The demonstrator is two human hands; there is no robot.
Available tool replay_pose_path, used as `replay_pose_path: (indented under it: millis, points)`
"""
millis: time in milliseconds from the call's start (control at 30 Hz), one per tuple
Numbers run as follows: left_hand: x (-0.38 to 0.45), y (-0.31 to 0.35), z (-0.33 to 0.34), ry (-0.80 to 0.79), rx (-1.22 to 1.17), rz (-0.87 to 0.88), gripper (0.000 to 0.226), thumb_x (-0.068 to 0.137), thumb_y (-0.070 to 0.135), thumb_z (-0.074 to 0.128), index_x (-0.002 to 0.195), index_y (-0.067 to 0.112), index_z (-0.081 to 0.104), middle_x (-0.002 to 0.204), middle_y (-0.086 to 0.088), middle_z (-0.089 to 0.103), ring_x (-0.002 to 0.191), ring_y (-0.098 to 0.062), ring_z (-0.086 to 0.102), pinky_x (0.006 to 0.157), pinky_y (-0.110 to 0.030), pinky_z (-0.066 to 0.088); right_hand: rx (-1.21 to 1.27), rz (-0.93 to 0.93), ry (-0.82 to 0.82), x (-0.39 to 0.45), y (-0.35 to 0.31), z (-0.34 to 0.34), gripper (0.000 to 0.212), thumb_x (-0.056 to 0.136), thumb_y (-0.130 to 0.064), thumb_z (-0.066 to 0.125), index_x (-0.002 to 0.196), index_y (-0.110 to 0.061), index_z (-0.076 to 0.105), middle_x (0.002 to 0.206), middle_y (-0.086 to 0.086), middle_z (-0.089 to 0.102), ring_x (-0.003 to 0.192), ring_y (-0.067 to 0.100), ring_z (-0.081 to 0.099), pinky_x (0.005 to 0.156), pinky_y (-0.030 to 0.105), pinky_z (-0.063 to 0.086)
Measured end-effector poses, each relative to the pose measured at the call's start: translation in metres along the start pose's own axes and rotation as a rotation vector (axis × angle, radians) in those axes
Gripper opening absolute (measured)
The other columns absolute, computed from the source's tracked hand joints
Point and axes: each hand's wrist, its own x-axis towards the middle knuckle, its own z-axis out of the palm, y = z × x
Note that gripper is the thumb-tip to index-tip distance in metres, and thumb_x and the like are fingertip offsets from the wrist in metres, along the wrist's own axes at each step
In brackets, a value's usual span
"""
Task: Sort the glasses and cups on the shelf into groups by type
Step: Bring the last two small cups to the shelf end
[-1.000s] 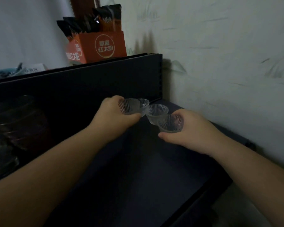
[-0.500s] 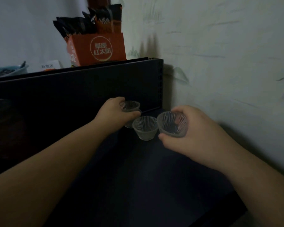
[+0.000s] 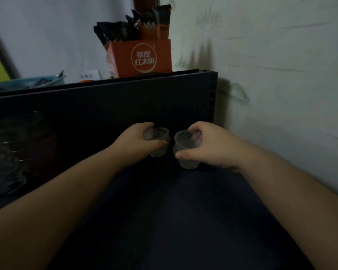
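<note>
Head camera: on the dark shelf (image 3: 183,211) near its back corner, left hand (image 3: 137,145) clenches small ribbed clear glass cups (image 3: 157,136); right hand (image 3: 209,147) clenches two stacked ones (image 3: 186,145). Forced nesting could chip rims; the stack might topple.

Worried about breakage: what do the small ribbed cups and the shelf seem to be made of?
Ribbed cups: probably clear glass, see-through with fine vertical ridges catching light; clear plastic can't be ruled out. Shelf: dark, matte, with perforated upright at the corner, so likely painted metal.
</note>
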Motion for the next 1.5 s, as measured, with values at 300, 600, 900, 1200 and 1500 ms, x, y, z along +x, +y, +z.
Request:
replay_pose_path:
  millis: [300,600,900,1200,1500]
  points:
    - [-0.025,-0.029,-0.021,0.054,0.153,-0.055,0.083,0.078,0.058,0.067,0.144,0.016,0.042,0.142,-0.004,0.044,0.125,-0.018,0.047,0.094,-0.021,0.033,0.004,-0.007,-0.080,0.003,-0.013,0.018,0.095,0.064,-0.061,0.083,0.142,-0.024,0.044,0.129,-0.008,0.053,0.106,0.009,0.056,0.082,0.024,0.046]
    - [-0.055,-0.059,-0.049,0.191,0.179,-0.211,0.046,0.076,0.052,0.069,0.105,0.019,0.060,0.112,0.001,0.051,0.082,-0.008,0.050,0.065,-0.018,0.038,-0.014,-0.072,-0.121,0.021,-0.048,0.043,0.107,0.061,-0.061,0.084,0.148,-0.022,0.038,0.144,-0.003,0.048,0.121,0.012,0.051,0.092,0.025,0.044]
    - [-0.074,-0.074,-0.052,0.269,0.013,-0.334,0.087,0.081,0.048,0.071,0.149,0.013,0.031,0.150,-0.008,0.036,0.130,-0.020,0.043,0.092,-0.021,0.032,0.135,-0.048,-0.068,0.019,-0.068,0.074,0.100,0.057,-0.059,0.088,0.141,-0.025,0.046,0.127,-0.007,0.057,0.108,0.009,0.057,0.083,0.025,0.047]
    - [-0.062,-0.073,-0.043,0.313,-0.138,-0.392,0.095,0.080,0.049,0.071,0.153,0.016,0.020,0.154,-0.008,0.030,0.136,-0.024,0.037,0.102,-0.032,0.037,0.182,-0.001,-0.019,0.013,-0.070,0.079,0.090,0.055,-0.057,0.089,0.131,-0.024,0.054,0.112,-0.010,0.065,0.099,0.007,0.063,0.088,0.032,0.054]
    - [-0.097,-0.078,-0.050,0.235,-0.098,-0.343,0.106,0.076,0.046,0.077,0.154,0.015,0.012,0.155,-0.007,0.027,0.136,-0.023,0.037,0.102,-0.031,0.037,0.159,-0.038,0.122,0.013,-0.085,0.069,0.094,0.059,-0.052,0.090,0.138,-0.018,0.052,0.114,-0.007,0.063,0.097,0.007,0.062,0.079,0.020,0.047]
